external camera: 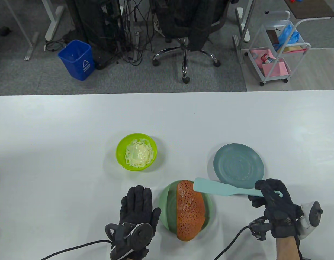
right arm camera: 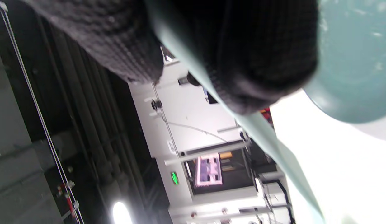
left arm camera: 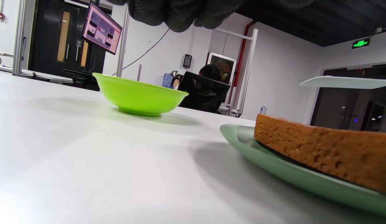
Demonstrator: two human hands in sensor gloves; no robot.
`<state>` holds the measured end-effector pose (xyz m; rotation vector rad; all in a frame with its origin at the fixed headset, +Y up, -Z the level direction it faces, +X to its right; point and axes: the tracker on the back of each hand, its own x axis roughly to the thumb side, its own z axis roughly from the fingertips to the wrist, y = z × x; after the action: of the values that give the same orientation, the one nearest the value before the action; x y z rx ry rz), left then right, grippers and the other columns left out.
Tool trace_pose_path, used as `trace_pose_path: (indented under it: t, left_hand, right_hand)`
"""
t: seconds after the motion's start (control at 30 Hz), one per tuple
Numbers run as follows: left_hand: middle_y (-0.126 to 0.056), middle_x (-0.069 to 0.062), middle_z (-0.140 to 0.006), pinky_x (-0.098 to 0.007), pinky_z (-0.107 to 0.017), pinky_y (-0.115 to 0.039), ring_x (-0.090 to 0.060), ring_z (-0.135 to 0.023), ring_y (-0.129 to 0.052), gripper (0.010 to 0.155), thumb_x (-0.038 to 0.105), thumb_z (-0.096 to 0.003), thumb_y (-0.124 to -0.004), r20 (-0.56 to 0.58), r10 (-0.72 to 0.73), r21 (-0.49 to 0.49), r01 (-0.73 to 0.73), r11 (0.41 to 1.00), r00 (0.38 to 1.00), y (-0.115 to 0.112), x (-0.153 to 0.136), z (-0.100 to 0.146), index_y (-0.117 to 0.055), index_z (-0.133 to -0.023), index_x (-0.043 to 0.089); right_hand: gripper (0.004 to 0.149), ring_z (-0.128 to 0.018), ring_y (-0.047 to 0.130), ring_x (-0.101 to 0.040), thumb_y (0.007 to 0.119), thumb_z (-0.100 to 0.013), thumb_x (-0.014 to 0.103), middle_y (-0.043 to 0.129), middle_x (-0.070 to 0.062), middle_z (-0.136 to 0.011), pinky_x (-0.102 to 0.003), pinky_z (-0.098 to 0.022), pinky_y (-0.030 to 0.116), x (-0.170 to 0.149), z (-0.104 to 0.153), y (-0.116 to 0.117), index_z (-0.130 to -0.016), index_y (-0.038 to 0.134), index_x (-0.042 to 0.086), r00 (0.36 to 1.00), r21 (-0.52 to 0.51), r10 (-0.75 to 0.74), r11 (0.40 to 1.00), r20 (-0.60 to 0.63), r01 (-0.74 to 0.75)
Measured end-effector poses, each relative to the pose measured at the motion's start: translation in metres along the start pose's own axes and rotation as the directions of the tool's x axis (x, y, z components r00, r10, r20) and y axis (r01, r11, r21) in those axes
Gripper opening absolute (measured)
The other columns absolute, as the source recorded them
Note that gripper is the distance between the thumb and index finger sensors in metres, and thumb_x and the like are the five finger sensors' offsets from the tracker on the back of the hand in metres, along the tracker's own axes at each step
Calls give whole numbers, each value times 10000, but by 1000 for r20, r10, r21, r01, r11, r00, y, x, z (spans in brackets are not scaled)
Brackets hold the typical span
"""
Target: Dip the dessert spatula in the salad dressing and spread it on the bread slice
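A brown bread slice [external camera: 190,210] lies on a green plate [external camera: 167,208] near the table's front; both show in the left wrist view, the bread [left arm camera: 323,152] on the plate [left arm camera: 274,169]. A lime bowl [external camera: 136,151] holds pale dressing [external camera: 140,154]. My right hand [external camera: 275,203] grips the handle of a pale teal spatula [external camera: 218,188], its blade held above the bread's far end. The spatula also runs through the right wrist view [right arm camera: 264,133]. My left hand [external camera: 137,205] rests flat on the table, fingers spread, left of the green plate.
An empty blue-grey plate [external camera: 238,165] sits right of centre, just behind the spatula. The lime bowl stands behind my left hand [left arm camera: 138,96]. Beyond the table's far edge are a blue bin [external camera: 77,59], an office chair and a white cart.
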<state>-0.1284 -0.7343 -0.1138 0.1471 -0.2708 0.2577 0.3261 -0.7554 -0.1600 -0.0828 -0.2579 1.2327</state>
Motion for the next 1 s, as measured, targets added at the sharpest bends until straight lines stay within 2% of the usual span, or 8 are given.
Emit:
trace_pose_path:
  t: [0.13, 0.37, 0.7, 1.0]
  left_hand:
    - [-427, -230, -1191, -620, -753, -429, -505, -1089, -486, 726, 543, -594, -465, 6, 5, 2, -5, 1000, 1000, 2, -1, 2, -470, -1159, 88]
    - [-390, -239, -1195, -619, -755, -407, -511, -1094, -449, 735, 554, -595, -470, -24, 38, -67, -40, 997, 999, -1, -10, 0, -448, -1171, 98]
    - [-378, -243, -1196, -617, -755, -408, -512, -1093, -444, 741, 556, -596, -478, -47, 55, -86, -58, 995, 997, -4, -15, -1, -416, -1174, 97]
    - [-351, -248, -1199, -620, -756, -399, -518, -1095, -426, 759, 577, -595, -495, -49, 76, -86, -80, 993, 996, -5, -17, 0, -375, -1182, 110]
  right_hand:
    - [405, -472, 1023, -433, 937, -547, 294, 757, -233, -849, -346, -314, 963, 1, -1, -10, -850, 708, 157, 998, -147, 48, 988, 43, -41]
    - [404, -563, 1001, -450, 920, -559, 276, 710, -233, -901, -364, -386, 952, -2, 5, -20, -870, 687, 167, 992, -306, 127, 944, 9, -119]
    - [416, -608, 975, -472, 914, -558, 265, 664, -229, -938, -378, -427, 939, -7, 7, -13, -879, 664, 173, 981, -380, 194, 906, -23, -188]
    - [496, -659, 963, -470, 939, -534, 292, 647, -251, -953, -388, -458, 927, -8, 10, -10, -918, 655, 155, 956, -351, 290, 891, -51, -289]
